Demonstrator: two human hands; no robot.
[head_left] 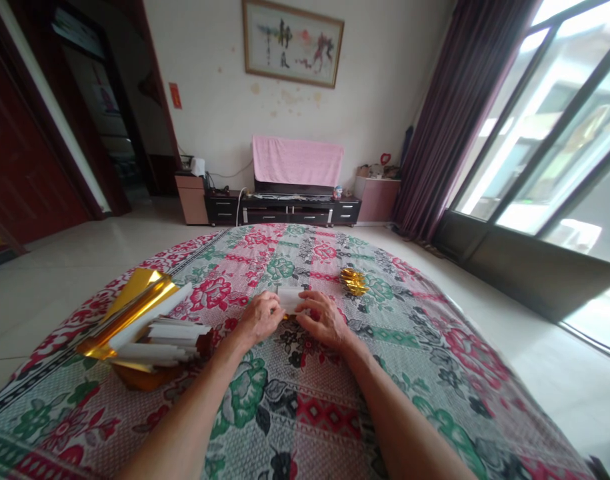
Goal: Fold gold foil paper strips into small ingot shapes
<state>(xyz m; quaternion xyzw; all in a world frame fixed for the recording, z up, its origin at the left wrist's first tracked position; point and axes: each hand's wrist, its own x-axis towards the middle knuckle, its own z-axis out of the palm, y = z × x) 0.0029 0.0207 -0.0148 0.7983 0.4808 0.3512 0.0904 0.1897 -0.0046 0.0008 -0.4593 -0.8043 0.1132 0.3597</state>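
Observation:
Both hands meet over a small white sheet of paper [289,297] in the middle of the table. My left hand [263,316] has its fingers curled at the sheet's left side. On the right side, my right hand [323,316] bends its fingers onto the same paper. A sliver of gold shows under the sheet's near edge, between the fingertips. Right of my hands lies a crumpled, pleated piece of gold foil [353,281]. To the left sits a pile of white paper strips [157,340] with gold foil sheets [135,308] rolled or folded beside them.
A flowered cloth [305,413] in red, green and grey covers the round table. Beyond it stand a low black cabinet [269,212] and a screen under a pink towel [298,160]. Purple curtains [435,120] hang beside the glass window at right.

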